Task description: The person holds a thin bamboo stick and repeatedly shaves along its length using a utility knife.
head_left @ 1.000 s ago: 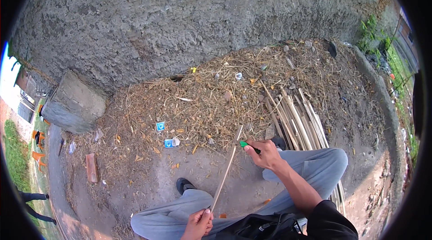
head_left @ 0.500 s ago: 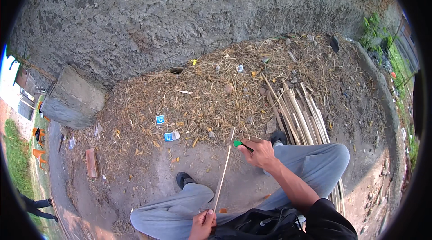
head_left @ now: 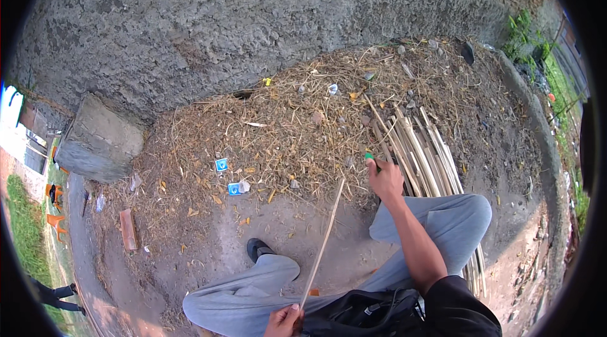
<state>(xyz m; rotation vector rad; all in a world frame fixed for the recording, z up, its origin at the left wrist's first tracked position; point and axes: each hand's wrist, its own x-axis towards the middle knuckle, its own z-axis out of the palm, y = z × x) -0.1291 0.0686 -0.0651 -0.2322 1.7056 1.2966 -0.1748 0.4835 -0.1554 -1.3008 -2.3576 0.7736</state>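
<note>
My left hand (head_left: 284,320), low in the picture over my lap, is closed round the lower end of a long, thin pale wooden stick (head_left: 324,245). The stick slants up and away to the right, its far end free in the air. My right hand (head_left: 386,181) is raised near a bundle of sticks, apart from the held stick. Its fingers are wrapped round a small green-and-black handled tool (head_left: 369,156); no blade can be made out. Beyond my right knee lies the bundle of long pale sticks (head_left: 422,153), running under my leg.
Dry shavings and leaves (head_left: 291,128) cover the ground up to a rough grey wall (head_left: 253,27). At left stand a concrete block (head_left: 104,138) and a reddish brick (head_left: 128,229). Blue packets (head_left: 235,189) lie ahead. A person's legs (head_left: 60,296) show at the far left.
My right hand has moved away from the stick, up and to the right, with the green-and-black tool. The stick's far end has shifted slightly right; my left hand still grips it.
</note>
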